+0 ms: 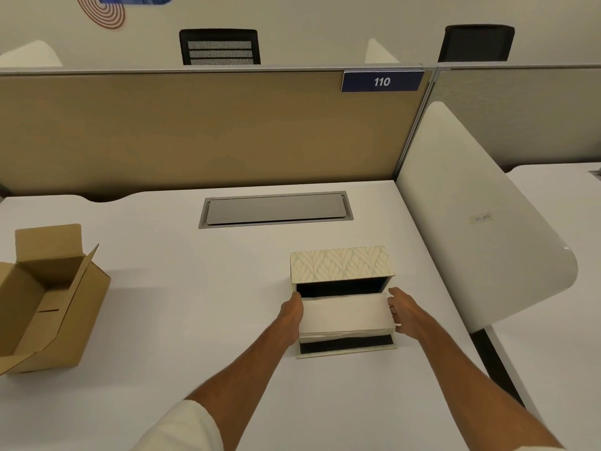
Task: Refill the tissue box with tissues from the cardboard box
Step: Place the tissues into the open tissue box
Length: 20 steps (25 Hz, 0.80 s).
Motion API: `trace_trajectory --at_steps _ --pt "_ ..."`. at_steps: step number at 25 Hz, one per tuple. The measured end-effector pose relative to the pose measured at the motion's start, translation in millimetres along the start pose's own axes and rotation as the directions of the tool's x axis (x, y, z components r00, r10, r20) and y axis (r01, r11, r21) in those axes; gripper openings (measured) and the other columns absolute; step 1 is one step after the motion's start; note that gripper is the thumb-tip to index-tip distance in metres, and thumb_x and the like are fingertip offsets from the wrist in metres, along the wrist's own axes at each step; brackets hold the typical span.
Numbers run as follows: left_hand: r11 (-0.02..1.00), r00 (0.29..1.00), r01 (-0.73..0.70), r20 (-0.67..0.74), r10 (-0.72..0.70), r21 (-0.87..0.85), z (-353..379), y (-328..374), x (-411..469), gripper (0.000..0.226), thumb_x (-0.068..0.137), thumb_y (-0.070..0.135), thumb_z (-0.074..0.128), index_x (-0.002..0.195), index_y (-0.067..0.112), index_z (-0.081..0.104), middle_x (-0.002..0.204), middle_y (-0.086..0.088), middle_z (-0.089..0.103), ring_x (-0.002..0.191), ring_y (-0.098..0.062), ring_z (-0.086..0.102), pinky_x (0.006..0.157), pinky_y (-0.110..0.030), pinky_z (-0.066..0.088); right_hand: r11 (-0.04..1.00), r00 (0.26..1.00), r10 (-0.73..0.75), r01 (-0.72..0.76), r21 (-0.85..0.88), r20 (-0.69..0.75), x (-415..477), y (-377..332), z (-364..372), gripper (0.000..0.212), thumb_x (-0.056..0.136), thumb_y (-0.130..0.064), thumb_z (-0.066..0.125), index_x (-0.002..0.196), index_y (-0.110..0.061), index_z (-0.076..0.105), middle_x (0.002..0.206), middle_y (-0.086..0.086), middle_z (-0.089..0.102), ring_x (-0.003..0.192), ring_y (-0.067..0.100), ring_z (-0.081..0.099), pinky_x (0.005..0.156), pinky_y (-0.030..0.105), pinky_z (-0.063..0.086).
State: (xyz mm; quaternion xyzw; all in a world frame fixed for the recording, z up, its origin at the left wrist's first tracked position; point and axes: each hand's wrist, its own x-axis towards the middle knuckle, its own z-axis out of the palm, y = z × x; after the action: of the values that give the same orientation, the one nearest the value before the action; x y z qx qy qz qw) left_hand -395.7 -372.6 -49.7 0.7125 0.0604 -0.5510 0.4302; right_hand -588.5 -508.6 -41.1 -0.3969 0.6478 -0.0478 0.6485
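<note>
Both hands, left & right, grip tissue stack ends at open tissue box; next, I'd guess: slide in level.

You are sitting at an office workstation, in an open-plan room of cubicles. Your desk is a plain white top with a grey cable hatch set flush into it near the back edge. A tan fabric partition closes off the far side, and a blue sign reading "110" is fixed to its top rail, numbering the seat. A curved white divider separates you from the next desk on your right. Beyond the partition, the backs of two black mesh chairs show at the facing row, against a pale wall with a printed graphic.
</note>
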Motion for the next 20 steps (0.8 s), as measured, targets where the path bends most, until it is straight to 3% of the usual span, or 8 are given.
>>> trace_trajectory --at_steps 9,12,15,17,20 --pt "0.999 1.000 0.024 0.010 -0.024 0.031 2.6 1.0 -11.4 0.069 0.100 0.051 0.030 0.154 0.010 0.017 0.157 -0.013 0.028 0.142 -0.032 0.030 0.121 -0.046 0.025 0.994 0.998 -0.001 -0.005 -0.107 -0.061 -1.5 -7.8 9.8 0.049 0.101 -0.039 0.035 0.132 -0.003 0.046 0.121 0.018 0.055 0.104 0.030 0.052 0.102 0.045 0.046" --pt "0.999 1.000 0.024 0.008 -0.024 0.034 2.8 0.9 -12.1 0.068 0.100 0.050 0.030 0.153 0.009 0.018 0.157 -0.013 0.029 0.142 -0.032 0.031 0.121 -0.045 0.025 0.991 0.997 0.004 -0.013 -0.131 -0.073 -2.6 -9.5 10.2 0.048 0.101 -0.039 0.036 0.132 -0.004 0.045 0.126 0.020 0.055 0.104 0.030 0.052 0.102 0.045 0.046" --pt "0.999 1.000 0.013 0.003 -0.013 0.049 2.4 1.0 -13.9 0.067 0.101 0.050 0.030 0.152 0.008 0.022 0.154 -0.015 0.034 0.140 -0.032 0.034 0.120 -0.045 0.028 0.993 0.997 0.010 -0.019 -0.116 -0.079 -3.3 -8.1 8.9 0.047 0.101 -0.038 0.036 0.133 -0.005 0.044 0.132 0.019 0.053 0.117 0.033 0.052 0.105 0.046 0.045" --pt "0.999 1.000 0.009 0.003 -0.009 0.035 1.7 1.9 -16.3 0.066 0.101 0.050 0.030 0.151 0.007 0.026 0.152 -0.015 0.037 0.138 -0.032 0.037 0.119 -0.044 0.029 0.996 0.996 0.016 -0.024 -0.091 -0.090 -3.4 -7.9 8.2 0.045 0.101 -0.034 0.036 0.132 -0.003 0.044 0.124 0.017 0.054 0.116 0.032 0.052 0.101 0.043 0.044" --pt "0.997 0.996 -0.060 -0.058 0.062 0.039 -1.8 9.0 -18.8 0.057 0.103 0.043 0.028 0.146 0.006 0.035 0.143 -0.015 0.045 0.128 -0.030 0.046 0.111 -0.040 0.036 0.998 0.975 -0.052 0.042 -0.048 -0.218 -3.7 -14.3 3.5 0.037 0.101 -0.023 0.036 0.126 0.002 0.049 0.110 0.014 0.049 0.096 0.028 0.048 0.083 0.035 0.039"
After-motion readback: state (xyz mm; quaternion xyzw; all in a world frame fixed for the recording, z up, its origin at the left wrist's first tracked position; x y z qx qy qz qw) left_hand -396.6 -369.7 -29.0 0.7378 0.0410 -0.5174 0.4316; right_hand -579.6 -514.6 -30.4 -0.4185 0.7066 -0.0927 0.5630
